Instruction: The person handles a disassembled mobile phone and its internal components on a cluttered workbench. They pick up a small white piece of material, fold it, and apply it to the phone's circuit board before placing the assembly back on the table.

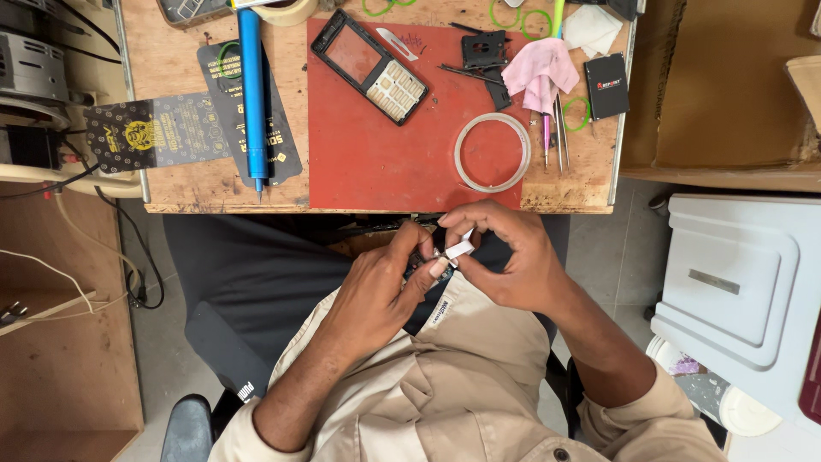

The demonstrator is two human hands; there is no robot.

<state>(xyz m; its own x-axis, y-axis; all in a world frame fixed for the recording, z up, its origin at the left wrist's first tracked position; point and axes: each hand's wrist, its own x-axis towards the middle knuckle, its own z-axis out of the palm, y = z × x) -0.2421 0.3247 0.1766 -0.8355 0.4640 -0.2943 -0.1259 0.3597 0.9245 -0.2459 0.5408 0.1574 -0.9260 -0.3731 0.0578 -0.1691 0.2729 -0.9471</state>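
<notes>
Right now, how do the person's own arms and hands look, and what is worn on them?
Both hands are bare: the left hand and the right hand show no gloves and no rings or watch that I can see. The forearms are bare too. The beige sleeves of a button-up shirt are pushed up towards the elbows. No cables or markings show.

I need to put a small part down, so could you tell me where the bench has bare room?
The red mat is bare in its lower left, between the phone frame and the tape ring. Bare wood lies below the black cards. The top right is crowded around the pink cloth and tweezers.
</notes>
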